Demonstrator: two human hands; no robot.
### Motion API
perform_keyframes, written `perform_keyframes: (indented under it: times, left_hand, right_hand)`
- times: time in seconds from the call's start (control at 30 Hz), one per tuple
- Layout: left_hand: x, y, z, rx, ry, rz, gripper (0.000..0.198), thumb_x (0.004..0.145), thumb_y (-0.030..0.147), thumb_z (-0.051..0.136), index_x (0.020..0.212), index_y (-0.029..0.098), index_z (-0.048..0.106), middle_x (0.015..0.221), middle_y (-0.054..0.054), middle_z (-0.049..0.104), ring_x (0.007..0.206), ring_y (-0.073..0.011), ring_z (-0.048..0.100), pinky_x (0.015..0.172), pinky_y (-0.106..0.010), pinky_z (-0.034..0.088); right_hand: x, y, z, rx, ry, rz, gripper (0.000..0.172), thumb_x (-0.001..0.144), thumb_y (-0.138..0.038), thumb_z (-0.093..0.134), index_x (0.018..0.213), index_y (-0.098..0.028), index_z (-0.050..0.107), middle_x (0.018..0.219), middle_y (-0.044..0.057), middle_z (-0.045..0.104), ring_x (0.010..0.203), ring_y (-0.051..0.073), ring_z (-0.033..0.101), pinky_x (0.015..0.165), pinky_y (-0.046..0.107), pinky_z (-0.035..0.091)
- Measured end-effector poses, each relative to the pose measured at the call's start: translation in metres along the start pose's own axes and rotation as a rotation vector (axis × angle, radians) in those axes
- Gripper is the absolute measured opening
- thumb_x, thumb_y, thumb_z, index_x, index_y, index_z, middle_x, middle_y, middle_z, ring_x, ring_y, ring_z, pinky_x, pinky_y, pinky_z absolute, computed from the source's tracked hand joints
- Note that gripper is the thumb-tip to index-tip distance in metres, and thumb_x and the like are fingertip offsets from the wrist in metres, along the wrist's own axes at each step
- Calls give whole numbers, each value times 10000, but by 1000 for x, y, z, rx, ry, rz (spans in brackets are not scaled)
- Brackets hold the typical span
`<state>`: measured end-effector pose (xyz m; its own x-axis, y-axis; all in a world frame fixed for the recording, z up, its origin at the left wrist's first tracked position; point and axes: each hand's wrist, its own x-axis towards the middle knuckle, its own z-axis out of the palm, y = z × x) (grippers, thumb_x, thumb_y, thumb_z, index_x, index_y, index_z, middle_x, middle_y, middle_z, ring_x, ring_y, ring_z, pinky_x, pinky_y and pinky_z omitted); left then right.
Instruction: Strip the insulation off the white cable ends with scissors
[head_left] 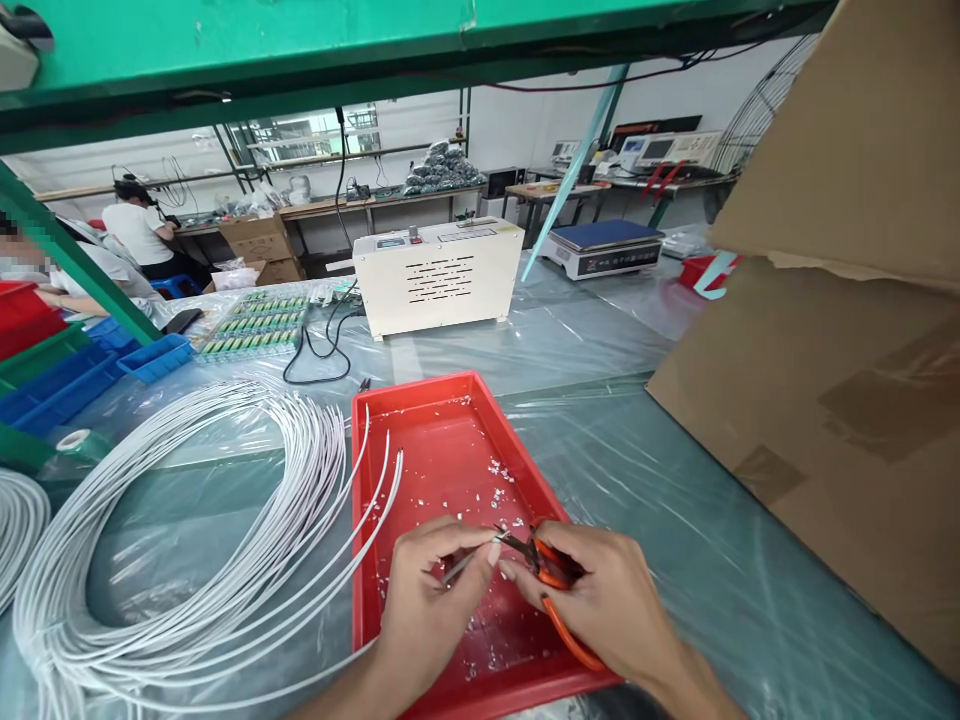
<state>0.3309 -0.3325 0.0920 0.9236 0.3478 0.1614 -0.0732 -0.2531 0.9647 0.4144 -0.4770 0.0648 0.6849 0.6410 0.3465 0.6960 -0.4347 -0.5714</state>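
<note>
Above a plastic-covered workshop bench (607, 440), left hand (429, 605) pinches cable (455, 571), right hand (611, 590) grips orange-handled cutters (533, 553).

- On the table (615, 450), near and central: tray (412, 396)
- In the tray: scraps (499, 468)
- Over the tray: left hand (442, 590) around a wire (455, 570), right hand (615, 590) around cutters (553, 578)
- Left of the tray: coil (315, 450), loose ends (398, 468) over the tray's left rim
- Farther left: second coil (19, 530)
- Behind the tray: machine (442, 285)
- Left of the machine: boards (259, 325), then bins (52, 385)
- Right of the machine, slightly behind: scale (604, 240)
- Along the right: cardboard (787, 380)
- Overhead: shelf (300, 40)
</note>
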Motion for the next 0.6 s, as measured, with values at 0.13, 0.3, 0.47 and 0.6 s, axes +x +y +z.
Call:
perform_keyframes:
  times: [0.13, 0.3, 0.47, 0.6]
  left_hand:
    - [0, -1, 0, 27, -22, 5, 121, 778, 212, 586, 767, 174, 701, 672, -27, 643, 608, -131, 545, 569, -215, 414]
    - [2, -2, 0, -20, -55, -52, 140, 782, 242, 583, 747, 161, 691, 677, -34, 651, 630, -140, 551, 584, -219, 417]
    - [4, -2, -2, -47, -68, -56, 132, 770, 223, 594, 708, 144, 680, 671, -39, 643, 619, -135, 541, 580, -218, 416]
    - [1, -3, -2, 34, -46, 38, 130, 779, 190, 581, 702, 136, 670, 665, -41, 622, 612, -130, 542, 566, -212, 419]
  right_hand:
    - [0, -1, 0, -18, 16, -17, 419, 816, -445, 523, 527, -183, 370, 480, -59, 351, 426, 97, 312, 458, 221, 209]
    - [0, -1, -1, -34, 28, -28, 424, 833, -440, 500, 524, -185, 361, 477, -54, 358, 425, 100, 318, 461, 227, 215]
    - [-1, 0, 0, 7, 15, 8, 457, 808, -471, 529, 530, -183, 308, 480, -68, 313, 432, 94, 285, 460, 218, 203]
    - [-1, 0, 3, 44, -19, 42, 478, 802, -484, 540, 534, -178, 288, 492, -75, 277, 444, 91, 257, 459, 213, 191]
